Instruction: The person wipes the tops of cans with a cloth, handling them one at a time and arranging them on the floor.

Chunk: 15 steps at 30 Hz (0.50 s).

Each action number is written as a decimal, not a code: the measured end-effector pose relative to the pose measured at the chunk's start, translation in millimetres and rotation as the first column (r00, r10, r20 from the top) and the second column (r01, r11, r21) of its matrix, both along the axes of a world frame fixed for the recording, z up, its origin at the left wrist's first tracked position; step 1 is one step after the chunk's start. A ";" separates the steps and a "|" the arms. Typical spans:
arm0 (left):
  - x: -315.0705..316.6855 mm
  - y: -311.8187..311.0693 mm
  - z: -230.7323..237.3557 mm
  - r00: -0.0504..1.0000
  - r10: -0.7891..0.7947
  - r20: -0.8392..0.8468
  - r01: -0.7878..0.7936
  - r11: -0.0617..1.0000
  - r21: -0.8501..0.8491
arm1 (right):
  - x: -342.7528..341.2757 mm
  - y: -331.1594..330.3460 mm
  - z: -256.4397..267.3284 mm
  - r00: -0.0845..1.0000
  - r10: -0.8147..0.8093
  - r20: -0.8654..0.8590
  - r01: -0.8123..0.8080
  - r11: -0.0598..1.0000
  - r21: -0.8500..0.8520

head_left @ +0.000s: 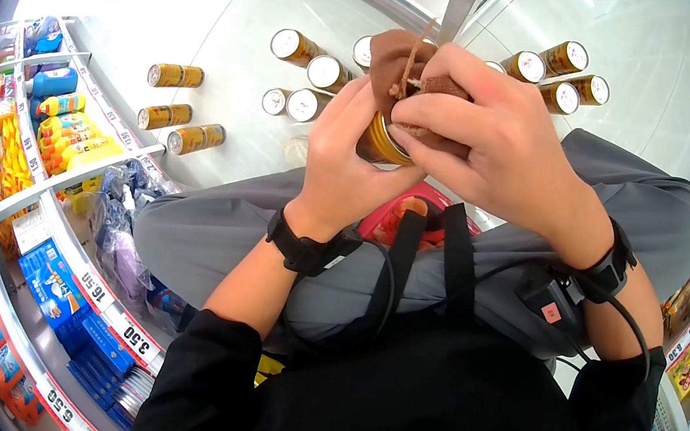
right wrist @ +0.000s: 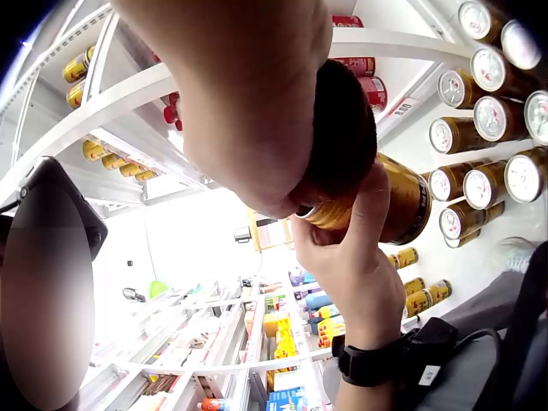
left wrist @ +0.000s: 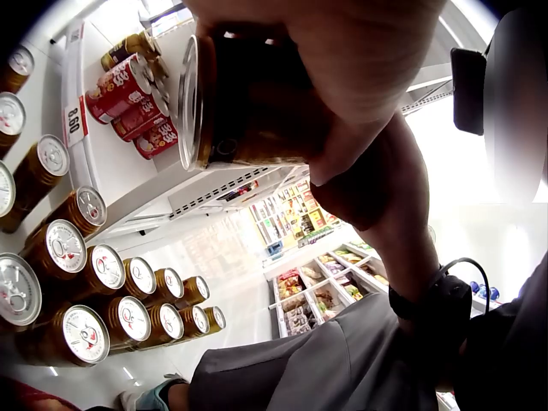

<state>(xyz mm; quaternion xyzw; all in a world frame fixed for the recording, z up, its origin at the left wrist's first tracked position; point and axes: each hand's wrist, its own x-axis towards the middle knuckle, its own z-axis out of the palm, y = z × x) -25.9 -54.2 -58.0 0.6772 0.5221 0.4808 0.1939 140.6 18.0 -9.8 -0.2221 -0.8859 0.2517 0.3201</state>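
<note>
So your gold can (right wrist: 407, 201) sits right between your 2 hands, long axis aimed outward at the standing cans (head_left: 304, 105). Your left hand (head_left: 343, 167) is wrapped round it, clearly the nearer 1; your right (head_left: 497, 140) pinches the brown cloth (head_left: 387, 58) against it.

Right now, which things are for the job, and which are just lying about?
For the job:
left hand, holding a can
right hand, holding brown cloth
probably the floor cans, which look alike

Just about:
blue box
blue bottle
red cans
</note>
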 end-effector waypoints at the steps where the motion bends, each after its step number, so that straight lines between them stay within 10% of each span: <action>1: 0.3 -0.2 -2.0 1.000 0.009 -0.001 -0.009 1.000 -0.018 | 0.8 0.1 -1.2 0.999 0.037 -0.006 -0.038 0.998 -0.045; 13: 6.3 -2.1 -8.9 0.997 0.030 -0.069 -0.032 0.999 -0.035 | 8.7 7.6 -6.3 0.977 -0.203 0.073 0.201 0.979 0.023; 15: 4.6 -1.5 -11.0 0.986 0.021 0.167 0.002 0.991 -0.132 | 8.8 7.7 -7.4 0.978 -0.201 0.051 0.202 0.979 -0.025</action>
